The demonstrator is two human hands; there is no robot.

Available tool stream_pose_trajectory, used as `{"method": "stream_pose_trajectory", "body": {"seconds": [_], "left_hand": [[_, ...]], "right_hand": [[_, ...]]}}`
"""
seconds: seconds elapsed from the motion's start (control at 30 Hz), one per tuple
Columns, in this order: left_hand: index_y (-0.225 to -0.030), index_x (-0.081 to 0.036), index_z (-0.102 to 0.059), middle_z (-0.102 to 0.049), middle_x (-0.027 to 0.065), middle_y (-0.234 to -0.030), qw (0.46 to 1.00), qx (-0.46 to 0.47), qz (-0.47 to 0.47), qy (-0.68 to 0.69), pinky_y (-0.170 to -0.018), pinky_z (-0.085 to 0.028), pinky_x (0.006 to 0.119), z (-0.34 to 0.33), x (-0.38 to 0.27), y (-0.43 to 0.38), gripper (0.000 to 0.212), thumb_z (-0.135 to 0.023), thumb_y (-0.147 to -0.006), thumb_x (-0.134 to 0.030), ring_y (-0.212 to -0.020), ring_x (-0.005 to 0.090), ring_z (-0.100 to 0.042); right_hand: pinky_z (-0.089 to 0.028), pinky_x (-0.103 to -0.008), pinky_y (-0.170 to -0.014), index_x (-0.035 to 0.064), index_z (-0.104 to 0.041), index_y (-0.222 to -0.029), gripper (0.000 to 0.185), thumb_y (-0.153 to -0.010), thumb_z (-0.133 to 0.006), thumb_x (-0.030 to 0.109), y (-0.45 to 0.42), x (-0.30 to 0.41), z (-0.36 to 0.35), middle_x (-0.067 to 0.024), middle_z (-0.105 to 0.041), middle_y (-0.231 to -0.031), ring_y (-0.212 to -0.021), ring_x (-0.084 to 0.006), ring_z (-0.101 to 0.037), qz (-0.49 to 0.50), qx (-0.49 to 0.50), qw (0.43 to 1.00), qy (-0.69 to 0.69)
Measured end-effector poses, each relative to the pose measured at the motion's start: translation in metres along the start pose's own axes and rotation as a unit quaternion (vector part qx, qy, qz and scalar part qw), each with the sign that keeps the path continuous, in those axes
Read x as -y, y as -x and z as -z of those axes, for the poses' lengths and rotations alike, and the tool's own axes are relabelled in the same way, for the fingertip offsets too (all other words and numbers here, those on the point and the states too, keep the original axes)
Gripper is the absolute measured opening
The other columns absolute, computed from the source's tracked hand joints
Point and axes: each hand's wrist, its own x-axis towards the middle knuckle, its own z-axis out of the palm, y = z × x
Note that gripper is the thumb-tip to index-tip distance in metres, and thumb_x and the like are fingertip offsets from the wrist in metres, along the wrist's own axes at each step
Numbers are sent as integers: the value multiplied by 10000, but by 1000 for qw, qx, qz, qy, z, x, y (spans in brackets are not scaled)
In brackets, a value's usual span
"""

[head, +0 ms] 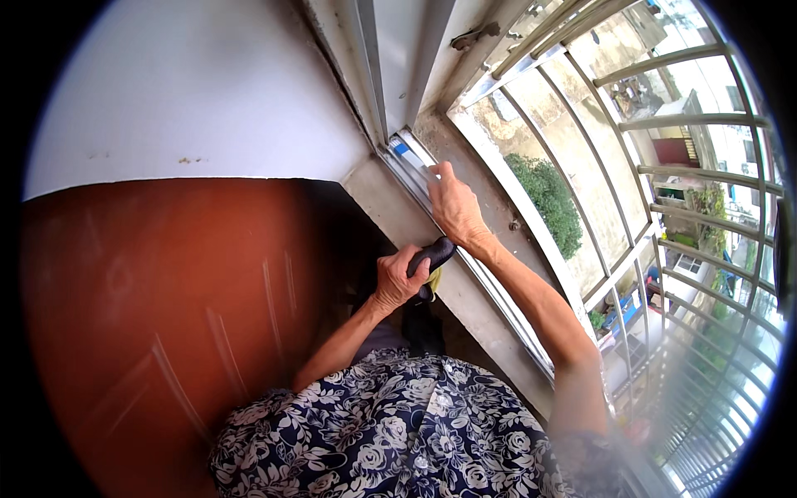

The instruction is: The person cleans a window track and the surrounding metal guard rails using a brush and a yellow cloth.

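Note:
My right hand [457,208] is closed around what looks like a small brush [408,154] with a blue and white head and a pale, blurred handle. The brush head lies in the metal track of a sliding window [498,303], close to the upright frame. In my left hand [398,277] is a dark, rounded object [434,255], held over the inner sill just below my right wrist. Something yellow-green [434,281] shows under it; what it is I cannot tell.
The window's upright frame [414,56] rises beyond the brush. Outside the track run a concrete ledge [498,193] and a metal bar cage [598,118]. A pale inner sill [392,202], white wall [205,93] and reddish-brown panelled surface [155,280] lie to the left.

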Motion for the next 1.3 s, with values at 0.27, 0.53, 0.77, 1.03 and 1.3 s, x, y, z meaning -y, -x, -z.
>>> {"method": "stream_pose_trajectory", "body": {"seconds": [0.27,0.53,0.77,1.03,1.3], "left_hand": [[-823,-40,-570,-589,160,-674,999,5,33,7,-526,-483,412,-3,10,8,176,-631,-825,-206,-607,373,-610],[-792,-43,-550,-569,163,-626,1000,1,13,-24,-508,-470,426,-4,18,4,181,-618,-831,-205,-576,378,-594],[-806,-42,-543,-557,165,-616,999,-26,-14,-24,-494,-458,431,-3,20,7,184,-608,-841,-210,-564,387,-582],[-809,-43,-537,-560,166,-631,998,-40,-28,-25,-497,-459,426,1,13,3,180,-604,-844,-206,-568,390,-580],[-813,-38,-536,-561,169,-633,997,-48,-41,-33,-504,-461,426,2,9,0,176,-602,-843,-199,-575,388,-583]], "right_hand": [[-465,-505,-789,76,-455,-1133,251,-914,-477,195,-4,-3,0,-244,-621,-1019,-931,-451,-589,29,-13,999,-33],[-453,-469,-765,86,-456,-1172,252,-940,-493,176,27,-19,15,-231,-609,-905,-866,-436,-582,40,-75,987,-137],[-490,-454,-661,79,-408,-1293,329,-988,-419,202,55,-36,36,-189,-610,-786,-766,-374,-638,-139,-357,924,17],[-471,-503,-723,51,-470,-1317,388,-971,-420,220,62,-65,49,-229,-626,-908,-838,-416,-620,-198,-262,941,79],[-242,-201,-392,2,-515,-1230,403,-1022,-327,292,72,-87,68,19,-404,-652,-484,-40,-328,-232,-175,795,-532]]}}
